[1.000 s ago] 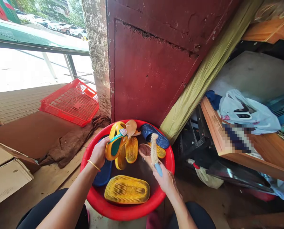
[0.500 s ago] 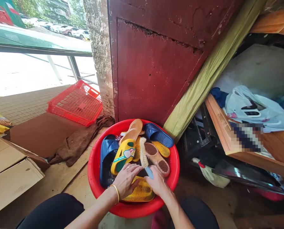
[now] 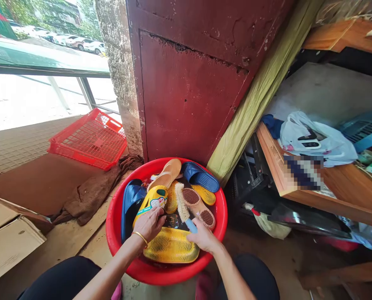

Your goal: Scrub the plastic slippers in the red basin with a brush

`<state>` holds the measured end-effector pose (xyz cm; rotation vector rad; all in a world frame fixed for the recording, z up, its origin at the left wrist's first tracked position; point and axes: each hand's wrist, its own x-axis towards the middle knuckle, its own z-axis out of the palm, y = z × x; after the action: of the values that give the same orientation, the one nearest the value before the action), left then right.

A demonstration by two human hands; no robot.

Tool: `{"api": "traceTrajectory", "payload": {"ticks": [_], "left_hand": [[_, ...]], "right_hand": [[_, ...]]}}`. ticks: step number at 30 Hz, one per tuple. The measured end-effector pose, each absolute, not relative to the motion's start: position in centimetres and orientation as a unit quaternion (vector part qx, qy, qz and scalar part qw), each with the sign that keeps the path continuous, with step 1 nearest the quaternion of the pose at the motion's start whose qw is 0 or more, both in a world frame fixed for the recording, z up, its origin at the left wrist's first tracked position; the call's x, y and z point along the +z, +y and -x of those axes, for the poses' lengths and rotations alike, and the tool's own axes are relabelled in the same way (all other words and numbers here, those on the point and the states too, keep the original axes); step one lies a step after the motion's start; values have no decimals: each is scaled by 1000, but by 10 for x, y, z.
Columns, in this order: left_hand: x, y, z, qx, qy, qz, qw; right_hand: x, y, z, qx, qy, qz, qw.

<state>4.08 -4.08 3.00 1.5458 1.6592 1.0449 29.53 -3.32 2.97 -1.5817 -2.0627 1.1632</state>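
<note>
A red basin (image 3: 111,225) holds several sandals in water. My right hand (image 3: 205,237) is closed round the blue handle of a brush (image 3: 181,202), its pale bristles pointing away from me. At the toe of a yellow sandal with a cartoon patch (image 3: 153,199) is my left hand (image 3: 150,227), fingers curled against it. Nearest to me lies a yellow sole (image 3: 171,246) with a zigzag tread, between both hands. Blue slippers (image 3: 201,176) and a tan sandal with brown sole pads (image 3: 199,206) sit farther back and to the right.
Behind the basin stands a dark red door (image 3: 186,100) beside a rough pillar. A red crate (image 3: 92,139) and brown cloth (image 3: 90,200) lie left, with a cardboard box (image 3: 11,237) nearer. At right, a wooden shelf (image 3: 354,208) bears a plastic bag (image 3: 317,137).
My left hand has moved from over the zigzag sole to the patched yellow sandal, its fingers now curled. More of the zigzag sole shows. The whole view has shifted slightly.
</note>
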Motion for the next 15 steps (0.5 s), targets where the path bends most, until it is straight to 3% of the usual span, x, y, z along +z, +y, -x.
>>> {"api": "traceTrajectory", "payload": {"ticks": [6, 12, 15], "left_hand": [[31, -43, -40, 363, 655, -593, 297], [35, -44, -72, 359, 581, -458, 569], [39, -44, -89, 373, 563, -371, 638]], "right_hand": [[58, -26, -326, 407, -662, 542, 320], [60, -33, -314, 275, -619, 606, 417], [58, -43, -301, 212, -639, 599, 434]]}}
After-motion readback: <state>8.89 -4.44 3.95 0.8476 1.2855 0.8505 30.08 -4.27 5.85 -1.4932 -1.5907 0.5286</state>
